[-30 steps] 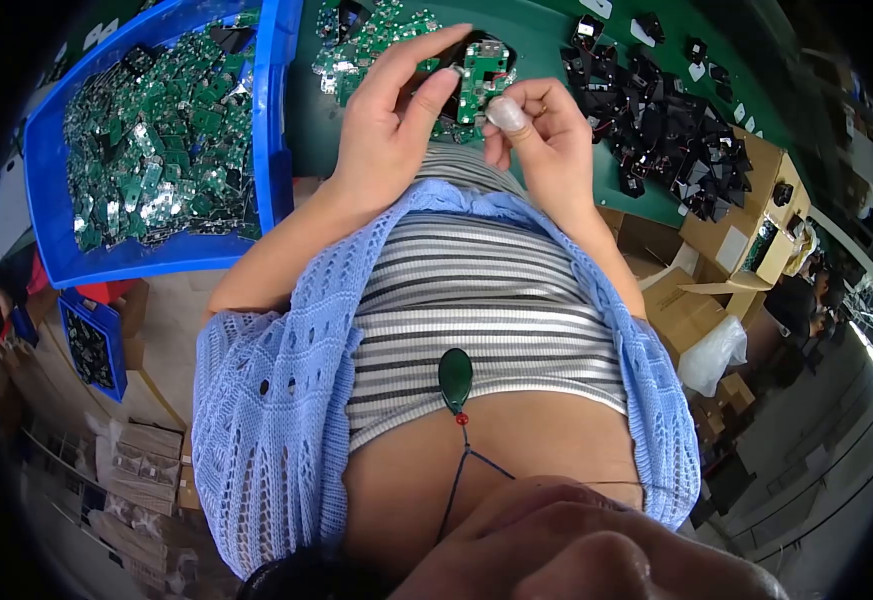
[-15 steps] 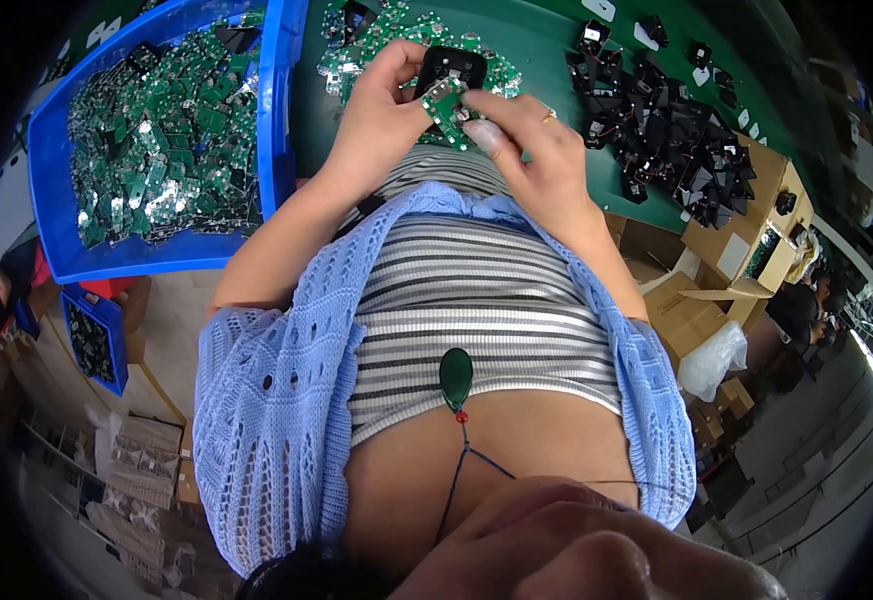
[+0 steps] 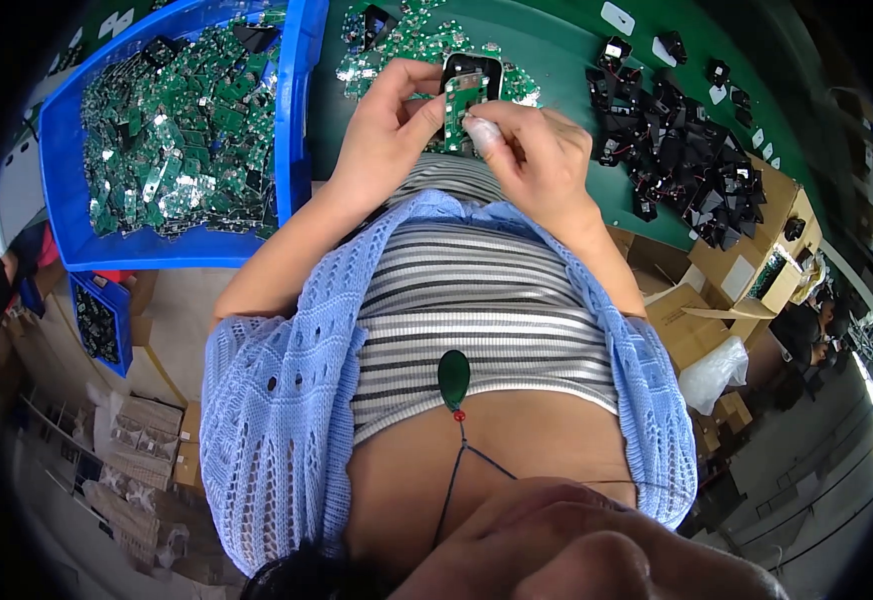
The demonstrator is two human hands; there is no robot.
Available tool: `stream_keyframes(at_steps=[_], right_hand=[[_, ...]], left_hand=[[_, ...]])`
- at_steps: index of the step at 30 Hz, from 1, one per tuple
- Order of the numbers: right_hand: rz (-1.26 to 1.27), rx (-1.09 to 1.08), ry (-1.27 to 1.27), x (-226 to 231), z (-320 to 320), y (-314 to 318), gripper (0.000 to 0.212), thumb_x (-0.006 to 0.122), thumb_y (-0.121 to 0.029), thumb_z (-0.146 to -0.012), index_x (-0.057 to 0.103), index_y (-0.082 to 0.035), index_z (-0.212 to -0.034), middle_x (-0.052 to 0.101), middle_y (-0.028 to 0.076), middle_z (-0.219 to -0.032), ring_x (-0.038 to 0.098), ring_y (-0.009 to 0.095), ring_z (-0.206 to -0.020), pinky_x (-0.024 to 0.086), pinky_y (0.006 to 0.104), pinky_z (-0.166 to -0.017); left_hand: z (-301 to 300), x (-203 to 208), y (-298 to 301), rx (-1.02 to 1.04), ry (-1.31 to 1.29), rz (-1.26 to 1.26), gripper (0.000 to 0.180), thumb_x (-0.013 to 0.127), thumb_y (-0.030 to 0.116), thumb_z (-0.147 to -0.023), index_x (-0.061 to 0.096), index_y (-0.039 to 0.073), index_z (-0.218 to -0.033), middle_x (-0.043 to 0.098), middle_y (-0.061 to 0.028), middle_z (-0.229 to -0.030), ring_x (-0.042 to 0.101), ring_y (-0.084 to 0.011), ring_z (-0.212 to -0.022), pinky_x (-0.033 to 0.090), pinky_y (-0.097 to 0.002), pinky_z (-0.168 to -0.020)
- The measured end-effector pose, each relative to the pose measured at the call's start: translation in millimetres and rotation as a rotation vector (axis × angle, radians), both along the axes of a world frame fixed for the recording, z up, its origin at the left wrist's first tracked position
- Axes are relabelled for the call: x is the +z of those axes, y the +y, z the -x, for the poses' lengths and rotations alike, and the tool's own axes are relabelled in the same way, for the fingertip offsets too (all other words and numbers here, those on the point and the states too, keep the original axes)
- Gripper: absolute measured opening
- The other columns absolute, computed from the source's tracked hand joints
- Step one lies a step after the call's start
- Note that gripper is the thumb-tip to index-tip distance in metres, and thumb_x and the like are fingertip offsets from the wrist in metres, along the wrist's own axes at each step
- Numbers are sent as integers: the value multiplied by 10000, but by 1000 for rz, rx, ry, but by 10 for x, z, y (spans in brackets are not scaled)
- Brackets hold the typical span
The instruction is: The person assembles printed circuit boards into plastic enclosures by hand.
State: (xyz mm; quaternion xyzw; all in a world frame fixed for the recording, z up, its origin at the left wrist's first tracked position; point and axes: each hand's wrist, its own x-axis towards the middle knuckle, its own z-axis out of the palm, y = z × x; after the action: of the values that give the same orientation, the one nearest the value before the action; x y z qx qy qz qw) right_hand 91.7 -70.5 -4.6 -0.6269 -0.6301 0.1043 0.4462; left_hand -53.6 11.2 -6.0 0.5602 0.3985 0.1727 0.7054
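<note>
My left hand [image 3: 397,120] is closed round the left side of a small black plastic housing [image 3: 475,66] with rounded corners. A green circuit board [image 3: 464,100] lies over the housing's open face, lined up lengthwise with it. My right hand [image 3: 532,145] pinches the board's lower right edge between thumb and forefinger. A whitish cover wraps the right thumb. Whether the board sits fully inside the housing I cannot tell, as the fingers hide its lower end. Behind the hands, loose green circuit boards [image 3: 412,42] are heaped on the green tabletop [image 3: 547,75].
At the left stands a large blue bin [image 3: 302,110] full of green circuit boards [image 3: 182,130]. Black plastic parts with wires [image 3: 672,150] are piled on the right of the table. An open cardboard box [image 3: 752,235] stands beyond the table's right edge.
The circuit board has turned from a slanted position to one in line with the housing. Both hands have come closer together round it. The whole view has shifted slightly.
</note>
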Motion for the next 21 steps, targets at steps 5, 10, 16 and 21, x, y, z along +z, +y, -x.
stream_keyframes(at_steps=[5, 10, 16, 21], right_hand=[[98, -101, 98, -13, -43, 37, 117, 668, -99, -744, 588, -78, -827, 575, 12, -579, 528, 147, -432, 411, 272, -416], [165, -46, 52, 8, -45, 90, 128, 667, -103, -746, 582, -83, -840, 552, 17, -545, 534, 156, -435, 418, 279, -420], [164, -7, 24, -7, -30, 146, 113, 658, -101, -757, 576, -92, -836, 559, 23, -554, 554, 170, -456, 429, 292, -432], [142, -36, 62, -68, -59, 218, 99, 643, -105, -773, 569, -80, -834, 590, 35, -613, 568, 184, -477, 440, 293, -448]], left_hand=[[-57, 83, 63, 74, -5, 55, 300, 622, 172, -848, 479, 0, -1047, 594, -91, -967, 581, -99, -774, 480, -223, -650], [-62, 15, 54, 103, -119, 35, 299, 655, 139, -820, 478, -3, -1014, 599, -92, -953, 588, -111, -806, 488, -231, -668], [-80, 4, 78, 130, -138, -16, 295, 676, 95, -794, 478, 7, -994, 607, -83, -932, 595, -128, -861, 493, -241, -696], [-83, -5, 135, 131, -105, 19, 298, 685, 74, -780, 481, 18, -990, 608, -72, -930, 595, -131, -865, 496, -242, -707]])
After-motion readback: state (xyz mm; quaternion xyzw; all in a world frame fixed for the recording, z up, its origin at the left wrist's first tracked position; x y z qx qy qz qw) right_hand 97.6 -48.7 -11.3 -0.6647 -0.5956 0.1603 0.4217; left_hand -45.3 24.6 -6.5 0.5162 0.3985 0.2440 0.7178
